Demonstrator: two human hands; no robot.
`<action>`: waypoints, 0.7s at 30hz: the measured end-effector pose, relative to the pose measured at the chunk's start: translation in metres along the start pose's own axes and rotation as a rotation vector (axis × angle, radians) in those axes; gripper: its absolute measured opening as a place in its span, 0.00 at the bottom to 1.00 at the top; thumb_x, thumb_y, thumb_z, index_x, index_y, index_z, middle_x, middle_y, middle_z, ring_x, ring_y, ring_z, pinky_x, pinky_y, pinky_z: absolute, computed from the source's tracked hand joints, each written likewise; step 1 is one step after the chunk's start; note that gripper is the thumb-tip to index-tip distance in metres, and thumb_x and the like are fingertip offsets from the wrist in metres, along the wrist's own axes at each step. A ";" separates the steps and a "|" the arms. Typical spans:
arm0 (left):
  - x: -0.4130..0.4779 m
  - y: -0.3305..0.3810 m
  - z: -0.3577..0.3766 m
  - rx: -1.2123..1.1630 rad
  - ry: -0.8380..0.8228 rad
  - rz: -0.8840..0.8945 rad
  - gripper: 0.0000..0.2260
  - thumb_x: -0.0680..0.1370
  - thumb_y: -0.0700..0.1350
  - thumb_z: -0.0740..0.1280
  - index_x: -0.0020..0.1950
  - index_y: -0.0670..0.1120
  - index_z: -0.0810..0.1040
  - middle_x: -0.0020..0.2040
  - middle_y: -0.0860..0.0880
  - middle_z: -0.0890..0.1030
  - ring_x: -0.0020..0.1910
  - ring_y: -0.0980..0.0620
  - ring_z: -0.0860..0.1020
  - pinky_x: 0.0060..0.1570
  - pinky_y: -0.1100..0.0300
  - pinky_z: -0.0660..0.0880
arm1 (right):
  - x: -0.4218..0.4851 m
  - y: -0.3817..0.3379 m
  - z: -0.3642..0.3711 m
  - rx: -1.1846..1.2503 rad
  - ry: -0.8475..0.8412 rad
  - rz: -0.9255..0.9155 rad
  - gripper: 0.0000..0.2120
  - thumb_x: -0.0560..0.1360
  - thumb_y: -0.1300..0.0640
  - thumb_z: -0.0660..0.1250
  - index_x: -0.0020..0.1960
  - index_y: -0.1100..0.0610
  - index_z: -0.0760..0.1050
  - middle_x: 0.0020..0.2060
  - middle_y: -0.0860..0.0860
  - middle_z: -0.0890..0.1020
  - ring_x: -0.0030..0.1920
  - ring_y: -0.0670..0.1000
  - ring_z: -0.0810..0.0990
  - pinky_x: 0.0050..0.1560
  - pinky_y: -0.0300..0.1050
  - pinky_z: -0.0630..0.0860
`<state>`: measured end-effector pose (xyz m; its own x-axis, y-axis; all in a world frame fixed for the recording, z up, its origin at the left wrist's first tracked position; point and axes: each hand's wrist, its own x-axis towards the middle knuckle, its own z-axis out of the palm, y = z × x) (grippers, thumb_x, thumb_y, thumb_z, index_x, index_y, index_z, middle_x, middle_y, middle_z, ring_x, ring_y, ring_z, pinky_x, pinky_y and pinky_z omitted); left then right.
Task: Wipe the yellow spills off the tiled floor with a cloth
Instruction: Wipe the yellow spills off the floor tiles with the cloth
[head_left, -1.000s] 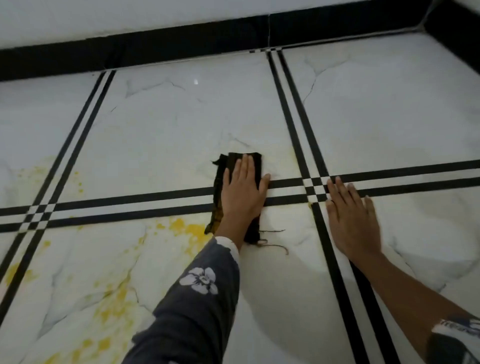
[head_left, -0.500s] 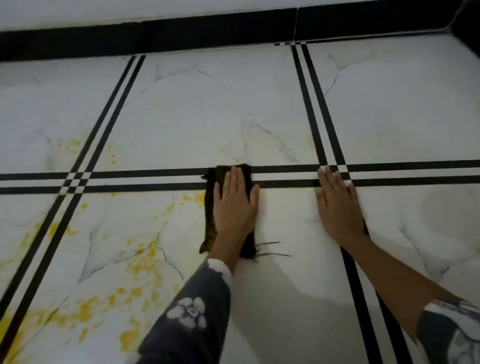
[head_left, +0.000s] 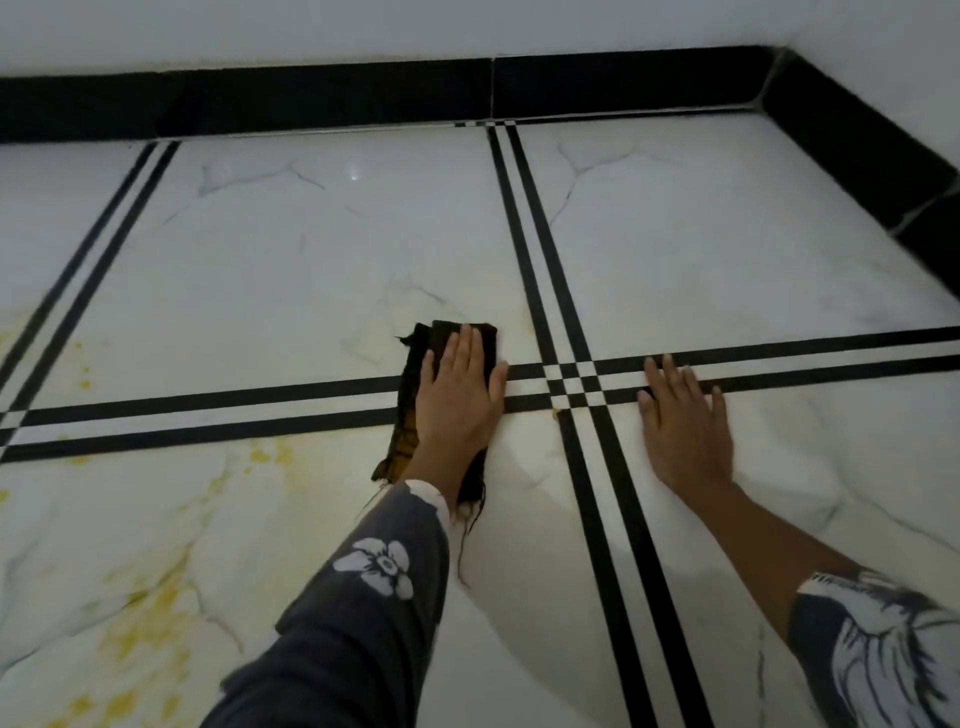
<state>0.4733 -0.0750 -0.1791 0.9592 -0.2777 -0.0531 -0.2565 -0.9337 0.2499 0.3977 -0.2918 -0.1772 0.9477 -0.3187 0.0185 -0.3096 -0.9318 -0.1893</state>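
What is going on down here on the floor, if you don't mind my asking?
A person is wiping the tiled floor with a dark cloth. The left hand presses flat on the cloth, which lies across the black stripes between two tiles. The right hand rests flat on the floor just right of where the stripes cross, holding nothing. Yellow spills show on the tiles to the left of the cloth, so the job is not yet finished.

Left hand (head_left: 457, 400) hides much of the cloth (head_left: 435, 338); yellow spills (head_left: 140, 629) run off-frame
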 end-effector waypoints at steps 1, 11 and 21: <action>0.011 0.006 0.002 -0.017 0.019 -0.046 0.28 0.81 0.57 0.41 0.77 0.45 0.43 0.78 0.48 0.47 0.76 0.52 0.44 0.74 0.51 0.41 | 0.000 0.004 0.001 0.011 -0.010 0.001 0.23 0.81 0.50 0.46 0.75 0.53 0.51 0.76 0.51 0.54 0.76 0.51 0.51 0.74 0.53 0.45; 0.017 0.019 0.003 0.033 -0.093 0.406 0.28 0.78 0.62 0.38 0.76 0.52 0.46 0.77 0.54 0.49 0.74 0.61 0.44 0.74 0.56 0.39 | 0.002 0.009 0.004 0.051 -0.018 0.003 0.23 0.81 0.49 0.44 0.75 0.50 0.45 0.76 0.48 0.50 0.76 0.49 0.46 0.74 0.52 0.43; 0.028 0.043 0.002 0.004 -0.080 0.285 0.29 0.79 0.63 0.43 0.76 0.51 0.47 0.77 0.53 0.50 0.75 0.58 0.45 0.74 0.54 0.40 | 0.005 0.008 0.004 0.059 -0.035 0.005 0.24 0.81 0.49 0.45 0.75 0.49 0.45 0.76 0.47 0.49 0.76 0.49 0.45 0.74 0.52 0.41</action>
<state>0.4886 -0.1231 -0.1721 0.8362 -0.5454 -0.0574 -0.5146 -0.8165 0.2619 0.4007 -0.3000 -0.1827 0.9484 -0.3165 -0.0169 -0.3107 -0.9180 -0.2465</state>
